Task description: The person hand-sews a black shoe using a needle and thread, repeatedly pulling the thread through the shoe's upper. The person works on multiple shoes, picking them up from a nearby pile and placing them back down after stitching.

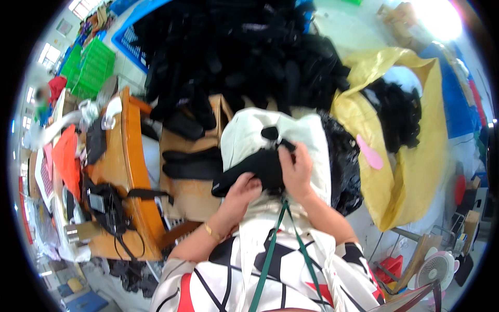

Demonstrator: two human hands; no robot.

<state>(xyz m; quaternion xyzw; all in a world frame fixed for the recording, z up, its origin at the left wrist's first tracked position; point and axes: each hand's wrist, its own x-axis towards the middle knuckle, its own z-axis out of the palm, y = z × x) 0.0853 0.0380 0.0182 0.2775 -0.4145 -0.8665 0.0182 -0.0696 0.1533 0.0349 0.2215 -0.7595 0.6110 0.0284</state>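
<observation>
A soft black cloth piece (260, 165), shaped rather like a slipper, lies across my lap between my hands. My left hand (241, 194) grips its lower left part with curled fingers. On its right side my right hand (297, 170) pinches it near the upper edge. Under it spreads a white cloth (236, 130) that covers my lap. A small black patch (270, 133) shows on that cloth just beyond the piece. From my neck a green cord (269, 249) hangs down, and its lower end disappears by the black piece.
A large heap of black pieces (234, 57) fills the far side. Left of my lap stands a cardboard box (189, 195) with similar black pieces, then a wooden table (122, 171). To the right are a black plastic bag (340, 171), an open yellow sack (364, 109) and a fan (434, 270).
</observation>
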